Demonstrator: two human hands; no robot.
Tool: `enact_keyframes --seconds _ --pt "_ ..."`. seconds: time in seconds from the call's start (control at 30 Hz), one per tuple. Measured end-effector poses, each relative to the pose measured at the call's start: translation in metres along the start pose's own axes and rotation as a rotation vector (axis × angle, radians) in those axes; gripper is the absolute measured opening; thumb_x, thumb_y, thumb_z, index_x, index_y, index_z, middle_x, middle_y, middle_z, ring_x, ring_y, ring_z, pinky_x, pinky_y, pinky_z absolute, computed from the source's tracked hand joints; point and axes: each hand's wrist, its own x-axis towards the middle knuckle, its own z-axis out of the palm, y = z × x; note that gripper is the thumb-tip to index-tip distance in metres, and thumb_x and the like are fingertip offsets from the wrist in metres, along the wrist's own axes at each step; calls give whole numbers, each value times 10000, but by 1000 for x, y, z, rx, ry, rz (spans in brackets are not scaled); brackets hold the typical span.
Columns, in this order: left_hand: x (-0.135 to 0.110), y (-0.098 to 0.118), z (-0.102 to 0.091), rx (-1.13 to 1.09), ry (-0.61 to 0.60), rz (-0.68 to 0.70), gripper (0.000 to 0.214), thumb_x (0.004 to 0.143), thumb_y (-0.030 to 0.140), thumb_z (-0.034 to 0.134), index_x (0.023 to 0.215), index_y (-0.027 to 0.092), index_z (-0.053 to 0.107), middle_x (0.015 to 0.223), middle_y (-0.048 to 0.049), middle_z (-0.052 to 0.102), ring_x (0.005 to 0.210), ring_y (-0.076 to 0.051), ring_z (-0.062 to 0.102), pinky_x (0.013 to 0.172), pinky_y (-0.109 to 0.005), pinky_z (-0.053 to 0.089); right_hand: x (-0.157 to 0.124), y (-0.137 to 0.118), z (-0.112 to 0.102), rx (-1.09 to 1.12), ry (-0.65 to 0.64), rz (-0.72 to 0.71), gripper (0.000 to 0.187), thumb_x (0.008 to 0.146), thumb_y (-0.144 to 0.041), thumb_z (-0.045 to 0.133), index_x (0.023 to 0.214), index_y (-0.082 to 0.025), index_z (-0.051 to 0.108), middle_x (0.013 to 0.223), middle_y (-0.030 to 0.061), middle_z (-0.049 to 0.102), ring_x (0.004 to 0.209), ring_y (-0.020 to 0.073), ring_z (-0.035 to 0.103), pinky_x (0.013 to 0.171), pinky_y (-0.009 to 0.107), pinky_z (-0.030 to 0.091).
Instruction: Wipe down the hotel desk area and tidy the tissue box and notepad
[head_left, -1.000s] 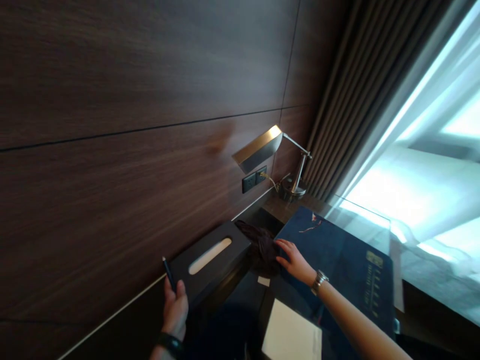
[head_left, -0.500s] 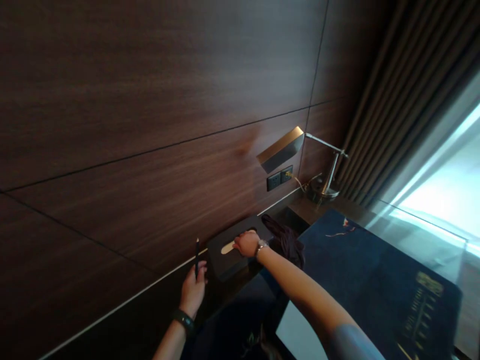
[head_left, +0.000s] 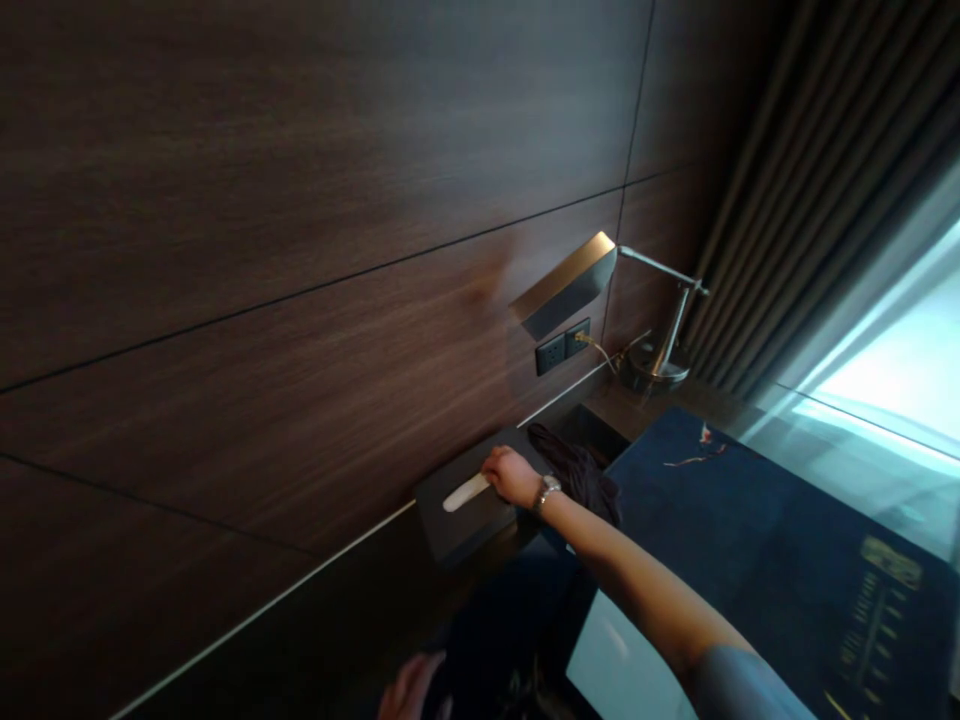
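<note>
My right hand (head_left: 510,475) reaches forward onto a black tissue box (head_left: 457,520) that stands against the wood wall. Its fingers are curled at the right end of the pale slot (head_left: 463,493) in the lid. A watch sits on that wrist. Just right of the box, beside my wrist, lies a dark crumpled cloth (head_left: 583,472). My left hand (head_left: 409,690) shows only partly at the bottom edge, low and away from the box. What it holds is hidden.
A large dark blue folder (head_left: 750,540) with gold print covers the desk on the right, with white paper (head_left: 619,655) near me. A brass desk lamp (head_left: 574,282) and a wall outlet (head_left: 561,346) stand behind. Dark curtains (head_left: 787,200) and a bright window (head_left: 885,380) fill the right.
My right hand left the folder's edge, crossed left and settled on the tissue box slot. My left hand, which held a pen upright beside the box, dropped to the bottom edge.
</note>
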Motion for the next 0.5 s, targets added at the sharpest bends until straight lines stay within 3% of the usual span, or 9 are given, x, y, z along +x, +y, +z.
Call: enact_keyframes --seconds 0.07,0.13,0.2,0.27,0.37,0.43,0.5 --pt "29 39 -11 25 -21 54 427 811 423 561 1169 247 713 1210 -117 680 1123 -323 632 1022 -535 508 2 8 -3 70 61 18 221 898 -99 523 893 -150 738 974 103 673 987 203 589 861 300 451" --pt "74 84 -19 72 23 104 506 841 411 519 1248 147 664 1258 -160 645 1163 -334 588 1064 -542 462 5 12 -9 126 102 22 212 889 -94 536 880 -156 739 952 86 671 948 187 587 850 288 451" --pt "121 124 -19 149 24 142 527 825 334 571 1295 101 623 1304 -168 619 1208 -340 538 1099 -516 417 10 11 -15 166 128 13 198 880 -92 552 849 -161 735 920 68 669 910 174 591 836 276 451" --pt "157 151 -15 216 -24 151 550 793 242 621 1321 88 596 1331 -177 599 1212 -356 517 1079 -513 409 15 10 -22 190 153 6 196 876 -86 554 813 -160 725 898 61 662 895 168 591 833 270 450" --pt "185 156 -10 221 -55 124 311 778 193 608 1060 136 726 1145 -155 683 1104 -364 559 974 -505 443 15 12 -27 209 188 16 182 880 -88 563 816 -155 719 894 63 655 906 174 589 846 274 450" --pt "194 142 -12 148 -65 93 185 799 257 583 839 181 747 964 -112 726 986 -322 612 913 -458 464 10 17 -25 230 207 28 127 880 -118 606 870 -155 727 929 68 657 930 180 587 861 280 453" --pt "202 123 -17 40 -61 36 244 798 362 565 802 203 750 903 -85 752 910 -284 659 864 -415 490 2 23 -20 249 216 37 106 868 -159 661 943 -165 736 985 75 664 973 189 585 889 293 452"
